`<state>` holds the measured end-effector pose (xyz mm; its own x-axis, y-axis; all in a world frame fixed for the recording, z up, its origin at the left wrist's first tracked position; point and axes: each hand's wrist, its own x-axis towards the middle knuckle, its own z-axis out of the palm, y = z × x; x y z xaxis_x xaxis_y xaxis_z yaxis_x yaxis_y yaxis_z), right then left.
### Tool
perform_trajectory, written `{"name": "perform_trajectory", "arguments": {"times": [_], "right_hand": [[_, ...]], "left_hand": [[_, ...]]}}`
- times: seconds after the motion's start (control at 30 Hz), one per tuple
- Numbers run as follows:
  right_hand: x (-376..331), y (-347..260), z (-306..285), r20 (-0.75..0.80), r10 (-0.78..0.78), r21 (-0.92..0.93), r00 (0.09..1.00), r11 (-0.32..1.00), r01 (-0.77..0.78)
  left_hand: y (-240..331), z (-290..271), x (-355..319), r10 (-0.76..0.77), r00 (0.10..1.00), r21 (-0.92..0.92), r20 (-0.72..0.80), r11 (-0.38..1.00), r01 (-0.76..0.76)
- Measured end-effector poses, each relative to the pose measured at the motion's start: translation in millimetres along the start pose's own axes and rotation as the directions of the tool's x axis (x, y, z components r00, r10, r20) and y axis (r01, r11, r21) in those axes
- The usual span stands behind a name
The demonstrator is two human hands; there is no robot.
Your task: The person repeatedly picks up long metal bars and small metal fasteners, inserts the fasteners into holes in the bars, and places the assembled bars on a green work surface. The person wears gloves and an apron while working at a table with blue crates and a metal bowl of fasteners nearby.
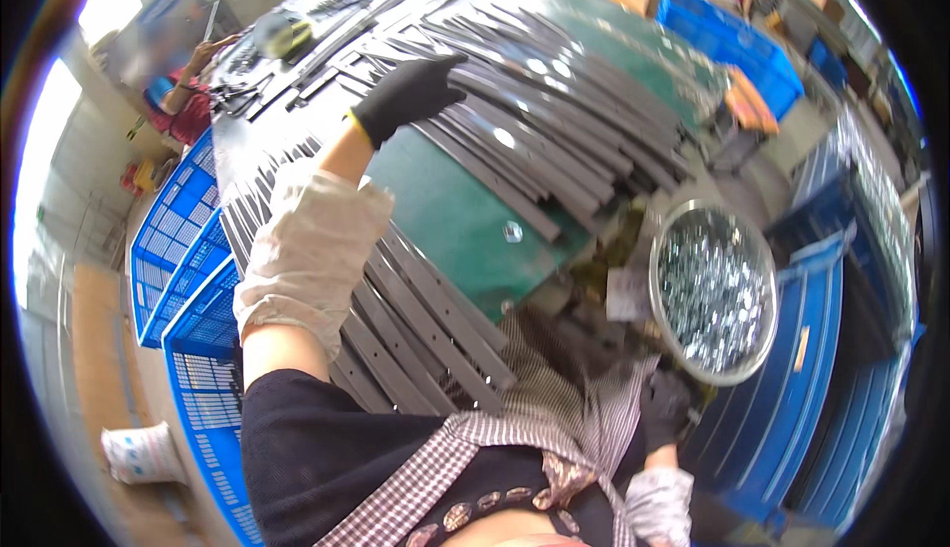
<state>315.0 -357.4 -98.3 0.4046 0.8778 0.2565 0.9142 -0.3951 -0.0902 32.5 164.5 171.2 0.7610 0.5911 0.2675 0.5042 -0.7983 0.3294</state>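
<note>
Left hand (411, 92): I am reaching out gloved, fingers spread, touching the metal strips (554, 102) piled at the worktop's (445, 221) far side.
Strip axis: running slantwise toward the right edge.
Right hand (665, 407): hanging low beside the bowl of screws (712, 290), grip unclear.
Nearer: left.

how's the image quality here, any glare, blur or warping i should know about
Head view: strong fisheye warp, so the long grey metal strips and blue crates bend toward the dark rim; daylight blows out the upper left edge and puts bright glare spots on the strips; the left hand in its black glove is fairly sharp, while the right hand by the bowl of shiny small parts sits in shadow.
</note>
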Motion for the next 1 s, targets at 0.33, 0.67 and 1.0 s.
{"name": "perform_trajectory", "arguments": {"times": [0.33,0.67,1.0], "right_hand": [[-1,-7,-12,-0.072,0.075,0.104,0.995,0.992,-0.067],[16,-8,-34,-0.237,0.245,0.455,0.94,0.883,-0.116],[97,82,-34,0.191,0.483,-0.122,0.854,0.875,-0.468]], "left_hand": [[25,166,-45,0.295,0.955,0.238,0.033,0.926,-0.294],[7,190,-61,0.384,0.923,0.071,-0.035,0.922,-0.381],[86,204,-96,0.519,0.842,0.06,0.146,0.845,-0.531]]}}
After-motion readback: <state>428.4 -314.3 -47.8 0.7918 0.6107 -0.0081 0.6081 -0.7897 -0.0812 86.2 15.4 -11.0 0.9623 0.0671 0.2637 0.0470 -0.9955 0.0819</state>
